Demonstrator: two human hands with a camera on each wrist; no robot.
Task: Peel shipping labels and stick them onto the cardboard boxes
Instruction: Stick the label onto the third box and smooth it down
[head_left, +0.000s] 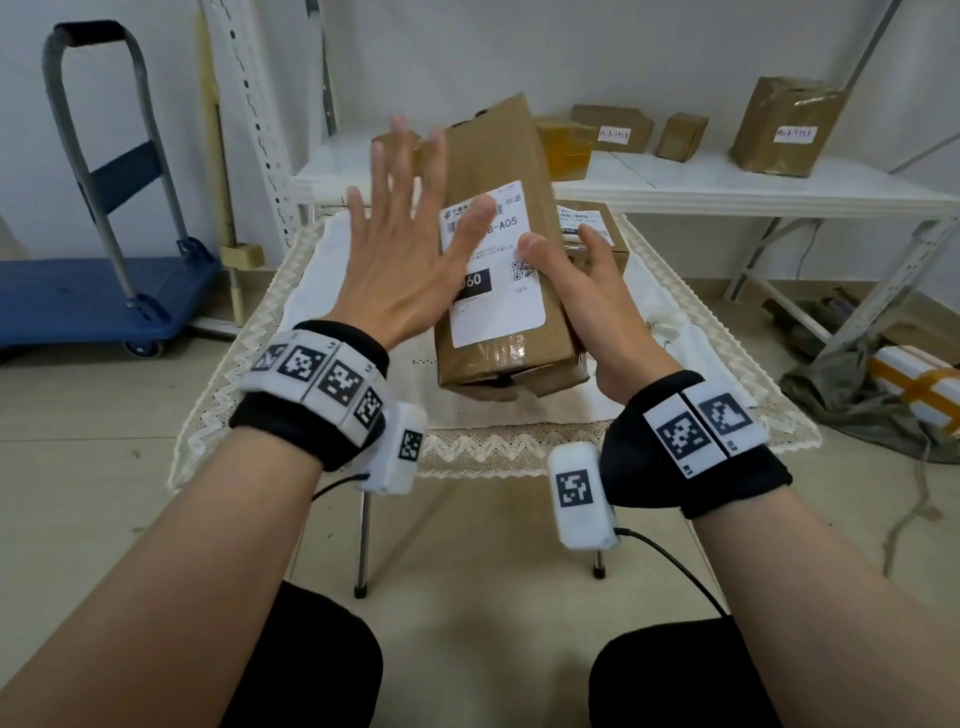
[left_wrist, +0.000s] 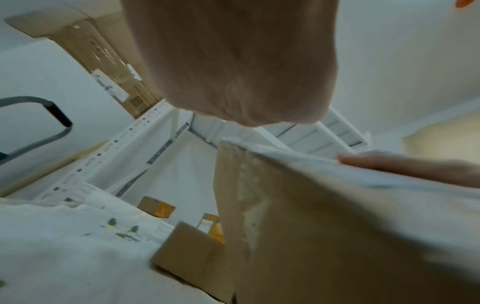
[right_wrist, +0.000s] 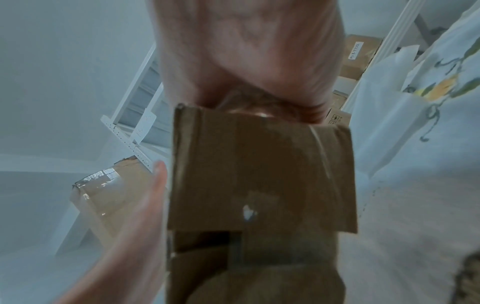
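Note:
A tall brown cardboard box (head_left: 496, 150) is tilted up above the table, with a white shipping label (head_left: 506, 312) stuck on the face turned to me. My right hand (head_left: 584, 283) grips the box's right side, thumb on the label's right edge and fingers curled behind. My left hand (head_left: 402, 247) is spread flat at the box's left, its thumb lying on the label's upper part. The right wrist view shows the box's taped end (right_wrist: 259, 174) under my right palm (right_wrist: 246, 51), with the left hand (right_wrist: 135, 226) beside it. In the left wrist view the box (left_wrist: 311, 236) is blurred.
A second labelled box (head_left: 597, 226) lies behind on the lace-covered small table (head_left: 363, 436). A white shelf (head_left: 779, 184) at the back carries several cardboard boxes. A blue hand cart (head_left: 78, 296) stands at the left. A cloth bundle (head_left: 852, 395) lies on the floor at right.

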